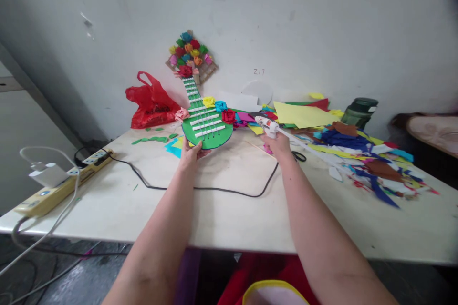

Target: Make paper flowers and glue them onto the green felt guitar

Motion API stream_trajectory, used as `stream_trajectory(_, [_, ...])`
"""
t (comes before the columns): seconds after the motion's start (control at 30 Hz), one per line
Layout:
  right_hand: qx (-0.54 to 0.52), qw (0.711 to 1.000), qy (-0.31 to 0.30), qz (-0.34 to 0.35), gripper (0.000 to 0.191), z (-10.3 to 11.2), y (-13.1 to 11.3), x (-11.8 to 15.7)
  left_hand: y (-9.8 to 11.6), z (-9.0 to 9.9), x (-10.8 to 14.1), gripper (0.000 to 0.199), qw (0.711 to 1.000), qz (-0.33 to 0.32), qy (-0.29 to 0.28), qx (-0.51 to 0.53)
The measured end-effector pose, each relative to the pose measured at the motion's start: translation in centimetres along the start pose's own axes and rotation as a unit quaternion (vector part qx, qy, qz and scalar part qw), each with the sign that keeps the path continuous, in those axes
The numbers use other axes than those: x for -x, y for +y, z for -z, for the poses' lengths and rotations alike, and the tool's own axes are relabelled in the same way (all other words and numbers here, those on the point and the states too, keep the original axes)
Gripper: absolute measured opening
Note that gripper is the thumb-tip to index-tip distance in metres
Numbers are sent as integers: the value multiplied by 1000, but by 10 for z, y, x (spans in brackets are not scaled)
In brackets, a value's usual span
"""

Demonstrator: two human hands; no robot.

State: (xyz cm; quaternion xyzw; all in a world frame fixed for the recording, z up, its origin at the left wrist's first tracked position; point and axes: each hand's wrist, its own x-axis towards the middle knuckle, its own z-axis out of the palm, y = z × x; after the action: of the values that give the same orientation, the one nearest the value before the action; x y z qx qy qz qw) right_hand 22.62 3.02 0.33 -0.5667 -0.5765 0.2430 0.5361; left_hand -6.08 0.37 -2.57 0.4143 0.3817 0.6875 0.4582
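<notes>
My left hand (194, 149) grips the lower rim of a green craft lute (211, 140), holding it upright and facing me. White strips cross its front with thin strings over them, and crepe-paper flowers in pink, yellow, blue and red (228, 116) sit along its edges. To the right, my right hand (277, 144) is closed round a white hot glue gun (269, 126) with a long glue stick (296, 139) sticking out of its back. The gun's nozzle points left toward the red flower, apart from it. Black-handled scissors (299, 156) lie beside my right wrist.
A black cord (214, 189) loops across the table to a power strip (67, 182) at left. Paper scraps (379, 164) and a dark green bottle (359, 112) are at right. A red plastic bag (152, 105) and a flower-covered lattice piece (209, 72) stand by the wall.
</notes>
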Motion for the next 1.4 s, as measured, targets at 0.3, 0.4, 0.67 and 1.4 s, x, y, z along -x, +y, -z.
stream_trajectory(0.3, [-152, 971, -179, -46, 34, -4, 6, 15, -4, 4, -4, 86, 1000, 17, -18, -12])
stream_trajectory(0.4, [-153, 968, -192, -61, 38, -5, 11, 17, -6, 5, -5, 83, 1000, 13, -24, -14])
stream_trajectory(0.67, [-147, 963, -209, -84, 41, -7, 23, 11, -8, 7, -7, 90, 999, 12, -41, -22])
stream_trajectory(1.4, [-48, 978, -194, -59, 40, -8, 18, 11, -8, 6, -7, 89, 998, 13, -55, -42])
